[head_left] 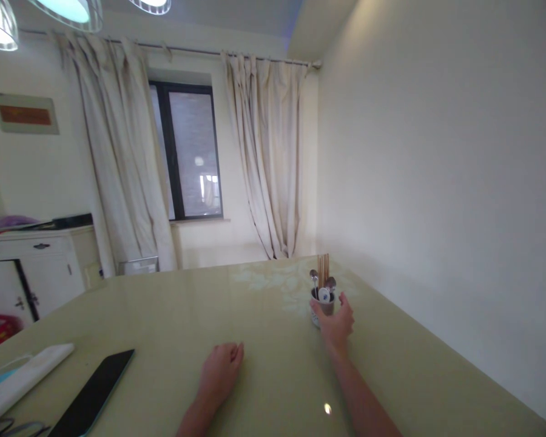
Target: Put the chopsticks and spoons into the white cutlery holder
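A small patterned cup (328, 308) stands upright toward the far right part of the table. In it are several wooden chopsticks (323, 270), metal spoons (313, 276) and a white spoon-like piece with a blue mark (324, 295). My right hand (339, 325) is at the cup, its thumb across the cup's near side and its fingers spread beyond the right side; the hand is open, and I cannot tell whether it touches the cup. My left hand (222, 367) rests on the table as a loose fist, with nothing visible in it.
The glossy greenish table (173, 315) fills the foreground, with a wall (437, 182) along its right. At left lie a dark tablet-like slab (93, 391), a long white object (27, 379) and cables (13, 428). Behind are a white cabinet (50, 261) and curtains (273, 152).
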The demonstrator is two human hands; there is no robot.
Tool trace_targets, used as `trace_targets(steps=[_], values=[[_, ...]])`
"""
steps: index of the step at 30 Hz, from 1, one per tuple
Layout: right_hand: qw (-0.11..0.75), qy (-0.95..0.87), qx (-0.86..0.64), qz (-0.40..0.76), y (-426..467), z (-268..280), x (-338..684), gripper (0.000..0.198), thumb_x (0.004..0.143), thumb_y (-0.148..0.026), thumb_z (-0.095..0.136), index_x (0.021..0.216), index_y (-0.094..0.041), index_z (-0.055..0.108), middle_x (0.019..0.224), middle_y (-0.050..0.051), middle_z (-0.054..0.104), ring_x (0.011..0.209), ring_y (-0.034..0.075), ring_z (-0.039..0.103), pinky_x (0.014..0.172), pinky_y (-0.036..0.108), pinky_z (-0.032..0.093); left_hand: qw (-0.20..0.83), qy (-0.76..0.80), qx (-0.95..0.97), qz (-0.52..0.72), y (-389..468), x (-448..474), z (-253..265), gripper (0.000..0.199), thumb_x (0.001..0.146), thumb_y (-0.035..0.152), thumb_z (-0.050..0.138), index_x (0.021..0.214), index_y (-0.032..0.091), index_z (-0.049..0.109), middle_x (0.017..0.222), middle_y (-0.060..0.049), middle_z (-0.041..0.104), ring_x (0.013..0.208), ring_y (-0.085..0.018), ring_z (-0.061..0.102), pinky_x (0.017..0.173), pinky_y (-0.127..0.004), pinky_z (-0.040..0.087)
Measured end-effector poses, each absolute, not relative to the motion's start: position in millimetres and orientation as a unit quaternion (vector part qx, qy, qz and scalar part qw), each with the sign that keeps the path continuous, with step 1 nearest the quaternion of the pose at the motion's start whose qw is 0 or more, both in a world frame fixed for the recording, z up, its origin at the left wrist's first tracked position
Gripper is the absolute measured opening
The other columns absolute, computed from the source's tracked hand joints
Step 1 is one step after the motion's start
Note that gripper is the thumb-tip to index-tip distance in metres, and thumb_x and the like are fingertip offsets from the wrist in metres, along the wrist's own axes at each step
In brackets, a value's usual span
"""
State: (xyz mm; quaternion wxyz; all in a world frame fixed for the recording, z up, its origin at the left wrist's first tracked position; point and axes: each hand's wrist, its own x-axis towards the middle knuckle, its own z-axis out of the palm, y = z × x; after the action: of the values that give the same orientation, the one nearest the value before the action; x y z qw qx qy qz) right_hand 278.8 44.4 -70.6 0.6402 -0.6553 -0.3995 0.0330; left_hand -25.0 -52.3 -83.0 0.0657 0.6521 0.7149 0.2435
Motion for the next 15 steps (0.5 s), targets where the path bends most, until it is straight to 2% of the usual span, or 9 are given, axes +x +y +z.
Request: trace_targets(steps=[3, 5, 11, 15], values=[[0.634, -0.42, -0.638, 0.121, 47.9, -78.1, 279.2, 0.089, 0.061, -0.063, 0.077, 0.133, -0.013, 0.059, 0.133, 0.027, 0.068, 0.122, 0.046, 0.064, 0.103, 0.058, 0.048, 0.083, 0.704, 0.651, 0.272, -50.4, -27.1, -84.3, 0.05, 0.101, 0.045, 0.04, 0.055, 0.024, 0.037, 0.056, 0.002, 0.041, 0.056, -0.016, 0.04, 0.062, -0.031, 0.027], [0.636, -0.434, -0.621, 0.148, 47.9, -79.7, 279.0, 0.082, 0.062, -0.059, 0.075, 0.128, -0.013, 0.06, 0.126, 0.025, 0.071, 0.114, 0.043, 0.069, 0.099, 0.054, 0.051, 0.081, 0.699, 0.652, 0.28, -50.2, -26.7, -86.2, 0.049, 0.1, 0.046, 0.042, 0.056, 0.024, 0.037, 0.056, 0.002, 0.041, 0.057, -0.016, 0.041, 0.062, -0.03, 0.028], [0.631, -0.502, -0.563, 0.178, 38.9, -77.8, 257.8, 0.066, 0.063, -0.054, 0.08, 0.115, -0.016, 0.063, 0.11, 0.017, 0.076, 0.097, 0.035, 0.074, 0.087, 0.048, 0.059, 0.083, 0.68, 0.663, 0.302, -52.5, -17.8, -87.3, 0.043, 0.099, 0.049, 0.04, 0.063, 0.025, 0.038, 0.062, 0.001, 0.05, 0.063, -0.017, 0.047, 0.065, -0.03, 0.033], [0.602, -0.597, -0.483, 0.219, 20.4, -77.9, 218.2, 0.062, 0.068, -0.049, 0.084, 0.117, -0.018, 0.063, 0.112, 0.016, 0.076, 0.102, 0.036, 0.073, 0.093, 0.054, 0.058, 0.164, 0.639, 0.633, 0.406, -54.8, -11.4, -74.4, 0.053, 0.095, 0.073, 0.037, 0.074, 0.025, 0.048, 0.072, -0.002, 0.063, 0.07, -0.019, 0.059, 0.068, -0.03, 0.043]])
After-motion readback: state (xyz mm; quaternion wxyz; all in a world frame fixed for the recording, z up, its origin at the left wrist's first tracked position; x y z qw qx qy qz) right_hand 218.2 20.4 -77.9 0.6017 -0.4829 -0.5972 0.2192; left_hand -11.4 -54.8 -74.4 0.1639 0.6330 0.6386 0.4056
